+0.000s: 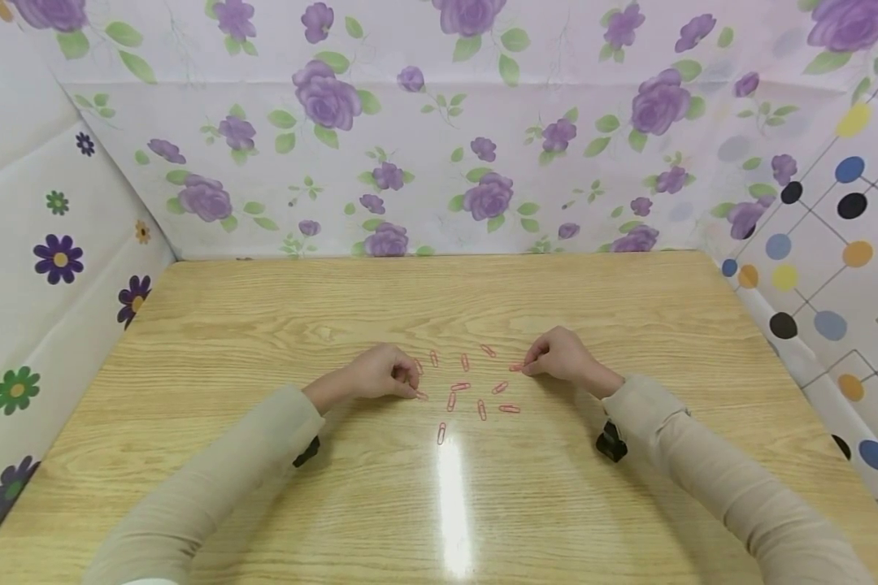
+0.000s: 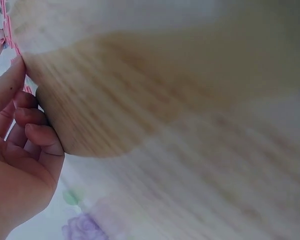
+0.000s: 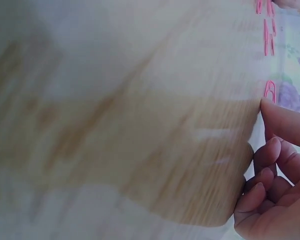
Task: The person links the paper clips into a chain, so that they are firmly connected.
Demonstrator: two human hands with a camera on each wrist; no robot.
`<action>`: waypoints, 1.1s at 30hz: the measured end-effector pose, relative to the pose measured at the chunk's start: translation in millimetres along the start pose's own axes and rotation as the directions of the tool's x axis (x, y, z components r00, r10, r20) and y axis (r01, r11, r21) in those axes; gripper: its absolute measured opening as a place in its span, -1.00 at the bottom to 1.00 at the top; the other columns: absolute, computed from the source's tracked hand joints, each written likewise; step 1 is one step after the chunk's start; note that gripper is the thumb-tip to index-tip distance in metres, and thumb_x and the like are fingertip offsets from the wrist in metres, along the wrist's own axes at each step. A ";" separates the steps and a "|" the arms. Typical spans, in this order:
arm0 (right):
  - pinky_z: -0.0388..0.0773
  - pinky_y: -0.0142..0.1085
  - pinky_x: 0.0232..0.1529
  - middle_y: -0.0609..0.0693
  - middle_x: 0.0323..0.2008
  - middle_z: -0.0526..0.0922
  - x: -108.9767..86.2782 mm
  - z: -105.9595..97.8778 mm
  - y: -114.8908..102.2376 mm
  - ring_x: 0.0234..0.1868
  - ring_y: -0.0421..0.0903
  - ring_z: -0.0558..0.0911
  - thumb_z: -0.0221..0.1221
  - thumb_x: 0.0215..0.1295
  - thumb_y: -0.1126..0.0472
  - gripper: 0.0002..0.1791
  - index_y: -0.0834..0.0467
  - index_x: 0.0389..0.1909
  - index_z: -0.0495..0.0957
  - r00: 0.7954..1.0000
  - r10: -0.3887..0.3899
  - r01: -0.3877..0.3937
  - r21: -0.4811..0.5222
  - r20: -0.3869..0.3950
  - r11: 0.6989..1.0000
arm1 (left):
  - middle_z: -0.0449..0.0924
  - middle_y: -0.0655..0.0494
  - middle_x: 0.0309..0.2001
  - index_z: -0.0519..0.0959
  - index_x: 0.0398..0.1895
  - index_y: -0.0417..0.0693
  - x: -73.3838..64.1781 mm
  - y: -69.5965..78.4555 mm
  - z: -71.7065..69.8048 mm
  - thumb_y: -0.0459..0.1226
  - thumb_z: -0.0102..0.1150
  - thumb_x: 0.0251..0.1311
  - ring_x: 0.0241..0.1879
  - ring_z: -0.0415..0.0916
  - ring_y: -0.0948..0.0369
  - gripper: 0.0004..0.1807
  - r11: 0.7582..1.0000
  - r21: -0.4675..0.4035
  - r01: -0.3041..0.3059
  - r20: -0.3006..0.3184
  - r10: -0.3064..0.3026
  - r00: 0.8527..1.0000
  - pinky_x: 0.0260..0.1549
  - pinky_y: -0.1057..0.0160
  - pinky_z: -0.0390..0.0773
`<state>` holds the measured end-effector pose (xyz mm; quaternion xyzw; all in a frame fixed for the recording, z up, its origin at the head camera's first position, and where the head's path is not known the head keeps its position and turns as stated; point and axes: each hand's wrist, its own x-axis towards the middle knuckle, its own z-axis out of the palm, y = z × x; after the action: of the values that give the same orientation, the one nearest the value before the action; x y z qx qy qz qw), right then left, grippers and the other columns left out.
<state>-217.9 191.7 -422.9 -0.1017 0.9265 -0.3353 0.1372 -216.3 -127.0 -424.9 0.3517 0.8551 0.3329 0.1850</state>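
Pink paper clips lie scattered on the wooden table, seen in the head view. My left hand [image 1: 386, 372] pinches one end of a paper clip [image 1: 423, 396] at the left of the group, its other fingers curled. At the right side, my right hand [image 1: 562, 356] holds the end of another paper clip [image 1: 515, 367] between thumb and index finger. That clip [image 3: 269, 90] sticks out past the thumb in the right wrist view. Between the hands lie several more, among them one upright clip [image 1: 451, 401] touching or nearly touching a sideways clip [image 1: 461, 387].
The wooden table [image 1: 278, 309] has a bright light reflection in front of the clips. Flowered cloth [image 1: 424, 154] hangs behind it, with patterned cloths at both sides. A nearest clip [image 1: 441, 433] lies apart from the others. Black wrist devices [image 1: 611, 443] sit under the sleeves.
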 end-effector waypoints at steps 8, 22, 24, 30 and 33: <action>0.31 -0.33 -0.46 -0.06 -0.54 0.62 -1.8 -1.5 0.3 -0.49 -0.12 0.39 0.33 -0.01 0.26 -0.93 0.18 -0.55 0.65 1.000 0.010 -0.010 0.024 -0.007 1.000 | 0.37 0.24 -0.69 0.54 -0.63 -0.09 -0.5 3.3 -0.6 -0.36 0.28 0.02 -0.67 0.20 0.37 -0.84 0.999 0.047 0.015 0.027 -0.016 1.000 -0.60 0.42 0.26; 0.34 -0.33 -0.50 -0.06 -0.57 0.60 -2.6 -4.4 0.8 -0.53 -0.14 0.40 0.33 -0.01 0.25 -0.92 0.19 -0.55 0.66 1.000 -0.005 0.005 0.053 -0.003 0.999 | 0.42 0.24 -0.68 0.57 -0.62 -0.13 -1.8 3.1 1.8 -0.37 0.31 -0.01 -0.66 0.25 0.38 -0.87 0.999 0.043 0.017 -0.016 -0.016 1.000 -0.62 0.43 0.29; 0.34 -0.33 -0.50 -0.05 -0.56 0.60 -2.3 -4.2 1.0 -0.52 -0.14 0.40 0.33 -0.01 0.25 -0.92 0.19 -0.55 0.65 1.000 -0.003 0.003 0.051 -0.003 0.999 | 0.43 0.24 -0.70 0.58 -0.64 -0.13 -1.9 4.3 2.4 -0.38 0.31 -0.02 -0.67 0.25 0.38 -0.87 0.999 0.047 0.016 -0.023 -0.015 1.000 -0.64 0.44 0.29; 0.32 -0.34 -0.50 -0.05 -0.55 0.60 -2.4 -3.8 0.0 -0.52 -0.13 0.39 0.34 -0.01 0.25 -0.92 0.19 -0.55 0.65 1.000 0.018 -0.017 0.049 -0.009 0.999 | 0.42 0.25 -0.68 0.57 -0.63 -0.12 -1.6 5.4 4.3 -0.39 0.29 0.00 -0.66 0.26 0.39 -0.87 0.996 0.090 0.021 -0.011 -0.020 1.000 -0.64 0.45 0.30; 0.32 -0.34 -0.52 -0.05 -0.57 0.59 -2.5 -3.7 0.4 -0.52 -0.14 0.38 0.33 -0.01 0.26 -0.92 0.19 -0.55 0.65 1.000 0.007 -0.006 0.037 -0.012 0.999 | 0.41 0.24 -0.67 0.55 -0.62 -0.11 -1.8 6.0 4.4 -0.39 0.26 0.03 -0.66 0.25 0.38 -0.86 0.993 0.121 0.012 0.005 -0.012 1.000 -0.63 0.44 0.29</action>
<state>-216.8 194.9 -419.9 -0.0940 0.9213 -0.3525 0.1344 -209.8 -123.2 -423.7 0.3580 0.8753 0.2785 0.1678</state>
